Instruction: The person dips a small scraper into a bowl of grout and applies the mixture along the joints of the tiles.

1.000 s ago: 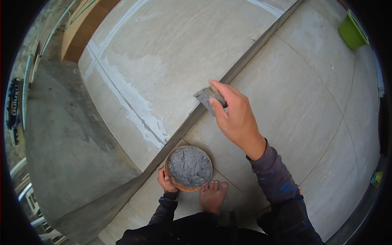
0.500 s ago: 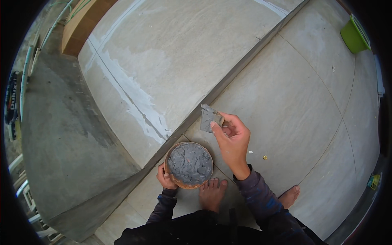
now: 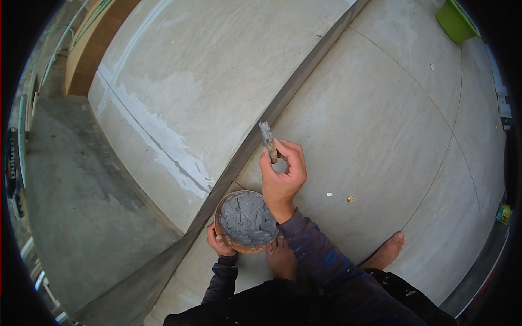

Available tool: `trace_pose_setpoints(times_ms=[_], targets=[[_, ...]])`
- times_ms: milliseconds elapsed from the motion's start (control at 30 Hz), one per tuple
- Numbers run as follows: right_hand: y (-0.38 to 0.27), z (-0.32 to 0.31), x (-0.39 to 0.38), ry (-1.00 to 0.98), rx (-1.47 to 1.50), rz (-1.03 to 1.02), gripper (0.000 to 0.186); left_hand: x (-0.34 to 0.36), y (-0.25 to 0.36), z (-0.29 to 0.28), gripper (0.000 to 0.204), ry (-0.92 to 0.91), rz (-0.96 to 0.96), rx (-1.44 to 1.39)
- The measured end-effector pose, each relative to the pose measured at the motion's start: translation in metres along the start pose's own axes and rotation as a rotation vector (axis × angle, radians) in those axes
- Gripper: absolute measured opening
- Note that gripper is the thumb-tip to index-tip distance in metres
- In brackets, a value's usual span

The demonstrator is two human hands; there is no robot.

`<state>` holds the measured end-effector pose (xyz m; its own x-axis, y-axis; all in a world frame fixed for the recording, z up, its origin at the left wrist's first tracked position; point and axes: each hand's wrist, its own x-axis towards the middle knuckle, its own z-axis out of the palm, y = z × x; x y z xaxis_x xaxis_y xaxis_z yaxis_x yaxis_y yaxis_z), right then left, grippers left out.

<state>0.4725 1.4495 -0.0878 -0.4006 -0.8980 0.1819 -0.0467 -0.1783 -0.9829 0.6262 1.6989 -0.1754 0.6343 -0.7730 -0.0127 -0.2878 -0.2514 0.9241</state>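
My left hand [image 3: 218, 240] grips the side of a round brown bowl [image 3: 251, 249], its thumb near the rim. Thick grey paste, which looks like grout [image 3: 246, 217], fills the bowl with a rough surface. Above and right of it, my right hand [image 3: 285, 182] pinches a small flat scraper [image 3: 270, 148] between thumb and fingers. The scraper is seen nearly edge-on, with grey paste on its far end. It is held beside the edge of a raised tiled step [image 3: 234, 146], apart from the bowl. A dark tile joint [image 3: 157, 146] with pale smears runs across the step.
A green tub [image 3: 455, 23] stands at the far right on the lower tiled floor [image 3: 375, 130]. Small bits of debris [image 3: 350, 199] lie near my bare feet [image 3: 387, 251]. At left are a dark grey slab [image 3: 87, 179] and a brown block [image 3: 98, 43].
My right hand has moved left and slightly up, turning the scraper from face-on to nearly edge-on. The view has shifted somewhat; my left hand still holds the bowl.
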Motion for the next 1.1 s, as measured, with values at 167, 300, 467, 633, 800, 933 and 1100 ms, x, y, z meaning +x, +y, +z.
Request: trace_pose_setpoints(times_ms=[167,300,467,633,800,933,1100], targets=[[-0.004,0.002,0.005,0.004,-0.078,-0.120,0.036,0.000,0.007,0.006,0.095,-0.021,-0.031,-0.036],[-0.013,0.012,-0.003,-0.032,-0.089,-0.128,0.037,0.001,0.005,0.003,0.093,-0.006,-0.021,-0.013],[-0.013,0.016,-0.030,-0.134,-0.095,-0.203,0.036,0.003,0.013,0.009,0.092,0.047,0.046,0.026],[-0.001,-0.017,-0.021,-0.176,0.038,-0.060,0.038,0.004,0.008,0.007,0.093,0.057,0.059,0.038],[0.002,-0.008,0.029,0.044,0.103,0.109,0.041,0.003,0.009,0.011,0.094,0.053,0.028,0.019],[-0.005,0.006,0.008,-0.102,-0.063,-0.119,0.045,0.003,0.005,0.005,0.094,0.047,0.025,0.033],[-0.018,-0.007,-0.029,-0.232,-0.029,-0.105,0.042,0.005,0.014,0.011,0.095,0.046,0.041,-0.002]])
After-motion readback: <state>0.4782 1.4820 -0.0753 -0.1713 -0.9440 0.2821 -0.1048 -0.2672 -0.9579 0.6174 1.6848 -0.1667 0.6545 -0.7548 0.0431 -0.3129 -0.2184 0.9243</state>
